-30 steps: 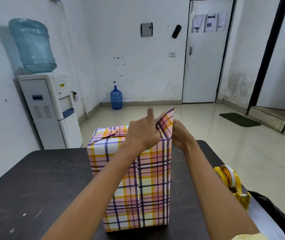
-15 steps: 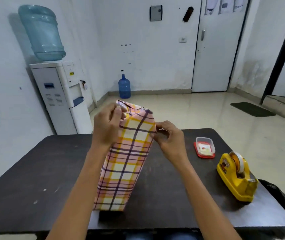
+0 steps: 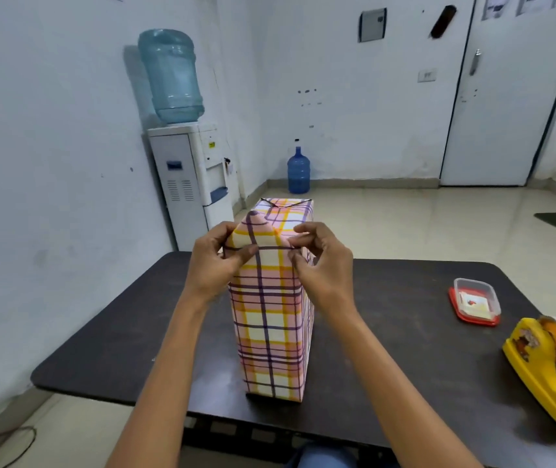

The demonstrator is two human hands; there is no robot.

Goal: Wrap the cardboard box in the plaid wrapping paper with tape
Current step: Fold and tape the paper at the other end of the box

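A tall box covered in pink, yellow and purple plaid wrapping paper [image 3: 271, 319] stands upright on the dark table [image 3: 388, 332], its narrow face toward me. The cardboard itself is hidden under the paper. At the top near edge, my left hand [image 3: 217, 260] pinches the left corner of the folded paper flap, thumb on the front face. My right hand [image 3: 320, 261] pinches the right corner of the same flap with curled fingers. A yellow tape dispenser [image 3: 551, 369] with a tape roll sits at the table's right edge, away from both hands.
A small clear container with a red lid [image 3: 475, 300] lies on the table right of the box. Behind the table stand a water dispenser [image 3: 192, 170] at the left wall and a blue bottle [image 3: 298, 170] on the floor. A door is at far right.
The box has been turned and set upright with its narrow face toward me. Both hands have shifted onto the near top flap corners. My head has moved back, showing more table.
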